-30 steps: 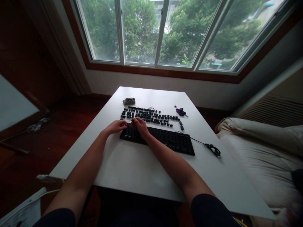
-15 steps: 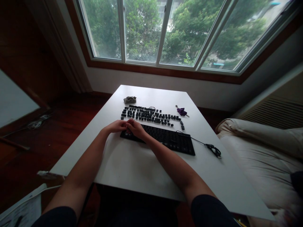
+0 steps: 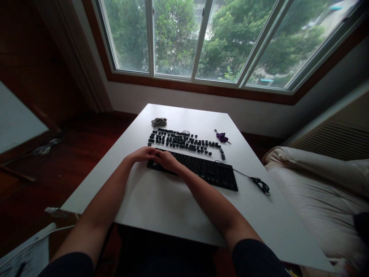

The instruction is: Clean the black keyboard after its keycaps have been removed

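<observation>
A black keyboard (image 3: 207,169) lies on the white table, its keycaps off over at least part of it. My left hand (image 3: 143,154) is closed at the keyboard's left end, fingertips together. Against it rests my right hand (image 3: 167,159), also closed, with its fingers pinched by the left fingertips. A thin wire-like bit shows above the fingers, but what they hold is too small to tell. Just beyond the keyboard, loose black keycaps (image 3: 192,147) are laid out in rough rows.
A crumpled grey cloth (image 3: 159,122) sits at the table's far left. Toward the far right lies a purple cloth-like item with a stick (image 3: 222,137). The keyboard's coiled cable (image 3: 260,184) rests on the right. A cushioned sofa (image 3: 311,192) stands beside the table (image 3: 161,207).
My right hand has tipped slightly lower and flatter over the keyboard's left end. The left hand stays nearly in place. The whole view has shifted a little.
</observation>
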Action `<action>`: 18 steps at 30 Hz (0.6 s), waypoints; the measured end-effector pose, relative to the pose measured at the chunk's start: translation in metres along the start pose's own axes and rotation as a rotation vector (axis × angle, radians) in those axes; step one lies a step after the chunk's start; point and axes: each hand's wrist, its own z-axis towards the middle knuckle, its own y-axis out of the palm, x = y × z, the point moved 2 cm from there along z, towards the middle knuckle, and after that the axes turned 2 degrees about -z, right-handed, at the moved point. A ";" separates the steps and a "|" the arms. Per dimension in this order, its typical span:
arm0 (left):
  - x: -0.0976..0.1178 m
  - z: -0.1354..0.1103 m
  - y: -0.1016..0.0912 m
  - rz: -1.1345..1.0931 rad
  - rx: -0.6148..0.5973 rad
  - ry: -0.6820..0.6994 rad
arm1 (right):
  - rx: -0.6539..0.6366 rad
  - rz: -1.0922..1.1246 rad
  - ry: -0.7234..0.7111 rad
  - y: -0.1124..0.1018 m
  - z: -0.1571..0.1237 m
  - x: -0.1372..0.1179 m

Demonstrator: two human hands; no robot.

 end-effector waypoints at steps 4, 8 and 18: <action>-0.003 0.001 0.000 0.016 -0.031 -0.024 | 0.009 -0.185 -0.046 0.007 -0.002 -0.007; -0.002 0.000 0.000 0.042 -0.056 -0.011 | 0.078 -0.318 -0.060 0.016 -0.006 -0.018; -0.011 0.003 0.001 0.093 -0.027 0.010 | 0.248 -0.233 0.110 0.019 -0.011 -0.007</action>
